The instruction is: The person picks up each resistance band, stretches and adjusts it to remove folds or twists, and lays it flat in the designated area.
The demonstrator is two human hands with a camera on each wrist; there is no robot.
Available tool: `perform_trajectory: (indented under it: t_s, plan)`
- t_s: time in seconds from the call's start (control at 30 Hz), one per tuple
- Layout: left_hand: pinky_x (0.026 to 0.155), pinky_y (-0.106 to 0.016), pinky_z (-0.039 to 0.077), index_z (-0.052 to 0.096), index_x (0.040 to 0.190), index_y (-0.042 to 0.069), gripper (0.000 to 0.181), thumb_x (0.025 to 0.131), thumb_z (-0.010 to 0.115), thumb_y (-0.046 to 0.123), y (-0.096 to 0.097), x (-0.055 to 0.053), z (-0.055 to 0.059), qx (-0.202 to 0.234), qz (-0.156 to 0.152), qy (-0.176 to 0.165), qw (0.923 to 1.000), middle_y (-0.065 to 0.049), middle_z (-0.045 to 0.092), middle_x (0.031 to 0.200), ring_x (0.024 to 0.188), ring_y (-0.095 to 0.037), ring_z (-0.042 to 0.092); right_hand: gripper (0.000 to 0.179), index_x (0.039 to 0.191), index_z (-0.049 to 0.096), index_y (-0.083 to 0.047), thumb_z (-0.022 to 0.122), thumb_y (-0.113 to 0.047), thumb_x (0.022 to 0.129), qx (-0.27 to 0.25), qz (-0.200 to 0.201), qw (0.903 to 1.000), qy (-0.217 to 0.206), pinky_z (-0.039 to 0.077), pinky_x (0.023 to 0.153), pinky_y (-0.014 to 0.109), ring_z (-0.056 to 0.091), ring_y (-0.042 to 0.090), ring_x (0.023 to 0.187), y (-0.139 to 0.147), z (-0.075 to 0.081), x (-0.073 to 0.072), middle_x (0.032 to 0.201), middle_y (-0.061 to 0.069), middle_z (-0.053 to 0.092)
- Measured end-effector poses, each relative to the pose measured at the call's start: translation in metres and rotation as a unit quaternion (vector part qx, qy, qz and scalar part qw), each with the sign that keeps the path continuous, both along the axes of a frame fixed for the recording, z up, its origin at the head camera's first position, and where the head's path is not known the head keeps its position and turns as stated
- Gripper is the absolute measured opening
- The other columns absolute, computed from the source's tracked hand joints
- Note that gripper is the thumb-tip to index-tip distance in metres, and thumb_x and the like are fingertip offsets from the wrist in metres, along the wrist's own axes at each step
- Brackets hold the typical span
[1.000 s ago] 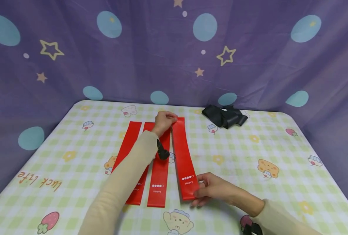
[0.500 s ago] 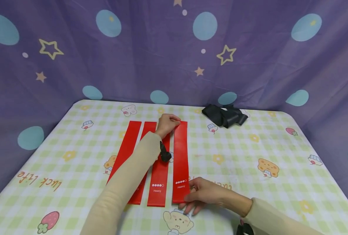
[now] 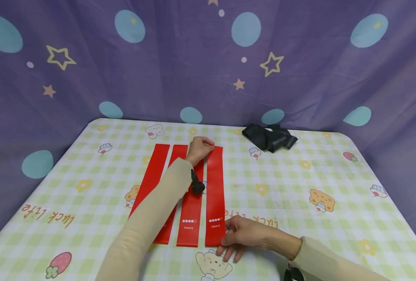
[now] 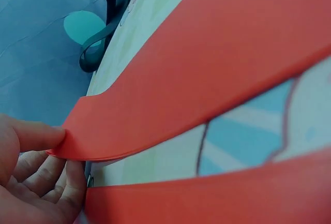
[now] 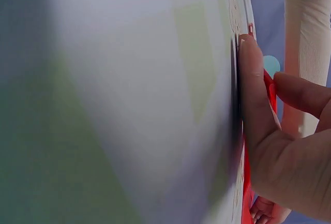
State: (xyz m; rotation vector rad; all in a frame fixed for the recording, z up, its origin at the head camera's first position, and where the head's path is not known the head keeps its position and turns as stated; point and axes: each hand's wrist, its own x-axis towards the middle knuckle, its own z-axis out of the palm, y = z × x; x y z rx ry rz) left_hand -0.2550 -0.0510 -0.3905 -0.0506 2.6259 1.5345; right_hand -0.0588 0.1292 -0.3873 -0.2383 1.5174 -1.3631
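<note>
Three red resistance bands lie side by side, the middle and right ones showing a "Heavy" print near the close end. My left hand pinches the far end of the right-hand band; in the left wrist view that end of the red band curves up between thumb and fingers. At the near right corner, my right hand holds the same band between thumb and index finger, other fingers spread below. My left forearm partly covers the middle band and the left band.
A crumpled heap of black bands lies at the back right of the table. The checked tablecloth carries cartoon prints, and a purple curtain hangs behind the table's far edge.
The right-hand band has swung from slanted to nearly straight, its near end moving left and closer to me. Its far end came slightly nearer. Both hands stayed on it.
</note>
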Motion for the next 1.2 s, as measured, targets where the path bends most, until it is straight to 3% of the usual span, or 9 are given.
perform_trajectory:
  t_s: [0.3, 0.67, 1.2]
  plan:
    - [0.088, -0.039, 0.051, 0.068, 0.104, 0.006, 0.018, 0.091, 0.060, 0.016, 0.002, 0.000, -0.002, -0.033, -0.020, 0.011, 0.9992, -0.013, 0.067, 0.108, 0.097, -0.026, 0.062, 0.015, 0.103, 0.061, 0.001, 0.058, -0.009, 0.092, 0.032, 0.002, 0.9989, 0.035, 0.055, 0.054, 0.024, 0.068, 0.011, 0.062, 0.002, 0.002, 0.001, 0.088, 0.018, 0.073]
    - [0.090, -0.040, 0.050, 0.063, 0.112, 0.002, 0.025, 0.094, 0.051, 0.014, -0.002, 0.001, 0.002, -0.023, -0.028, 0.032, 0.9988, -0.015, 0.064, 0.112, 0.097, -0.028, 0.059, 0.014, 0.091, 0.064, 0.002, 0.057, -0.010, 0.091, 0.045, -0.003, 0.9966, 0.068, 0.051, 0.049, 0.020, 0.066, 0.009, 0.059, 0.017, 0.005, 0.001, 0.081, 0.015, 0.072]
    - [0.076, -0.034, 0.047, 0.062, 0.113, -0.001, 0.026, 0.094, 0.049, 0.010, 0.000, 0.005, 0.011, 0.004, -0.031, 0.027, 0.9991, -0.016, 0.061, 0.112, 0.082, -0.024, 0.054, 0.019, 0.096, 0.064, 0.005, 0.056, -0.011, 0.092, 0.064, -0.023, 0.9901, 0.123, 0.051, 0.052, 0.022, 0.066, 0.009, 0.060, 0.043, 0.007, -0.023, 0.077, 0.007, 0.071]
